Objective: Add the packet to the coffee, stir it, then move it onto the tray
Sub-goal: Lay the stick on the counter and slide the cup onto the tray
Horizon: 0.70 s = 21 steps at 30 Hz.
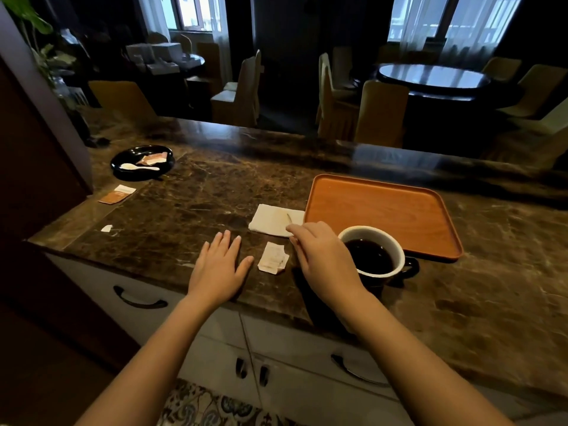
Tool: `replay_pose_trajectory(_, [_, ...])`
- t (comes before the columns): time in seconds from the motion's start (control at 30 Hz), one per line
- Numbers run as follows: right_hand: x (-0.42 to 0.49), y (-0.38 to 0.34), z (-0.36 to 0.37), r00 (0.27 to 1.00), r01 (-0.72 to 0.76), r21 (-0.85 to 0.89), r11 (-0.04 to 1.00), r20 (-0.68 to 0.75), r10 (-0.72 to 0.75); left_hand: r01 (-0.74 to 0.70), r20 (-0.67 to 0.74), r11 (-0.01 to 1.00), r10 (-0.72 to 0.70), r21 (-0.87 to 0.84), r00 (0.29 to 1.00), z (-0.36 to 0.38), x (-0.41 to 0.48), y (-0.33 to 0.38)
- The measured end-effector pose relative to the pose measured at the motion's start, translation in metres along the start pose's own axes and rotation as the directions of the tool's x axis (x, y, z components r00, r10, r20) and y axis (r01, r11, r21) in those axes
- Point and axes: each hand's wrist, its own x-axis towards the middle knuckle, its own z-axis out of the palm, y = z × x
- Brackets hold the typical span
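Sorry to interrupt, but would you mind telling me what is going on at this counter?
A person is preparing a cup of coffee at a marble counter. The left hand lies flat on the counter, holding nothing. The right hand reaches over a white napkin beside the cup. A torn packet lies between the hands. The cup stands just off the orange tray.
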Motion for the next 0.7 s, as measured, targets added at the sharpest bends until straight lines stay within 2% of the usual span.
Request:
replay_pose_trajectory(0.33, [-0.007,0.016,0.052,0.993,-0.05,-0.255,0.966,0.096,0.076,-0.025,-0.039,0.999,0.026,0.038,0.999,0.008,0.0,-0.002])
replay_pose_trajectory(0.57, [-0.022,0.017,0.06,0.982,-0.158,-0.162,0.974,0.074,0.171,-0.024,-0.04,0.999,0.026,0.043,0.999,0.009,0.0,-0.002])
replay_pose_trajectory(0.7, [-0.024,0.018,0.06,0.97,-0.185,-0.157,0.97,0.132,0.206,-0.024,-0.048,0.999,0.026,0.038,0.999,0.01,0.001,-0.003])
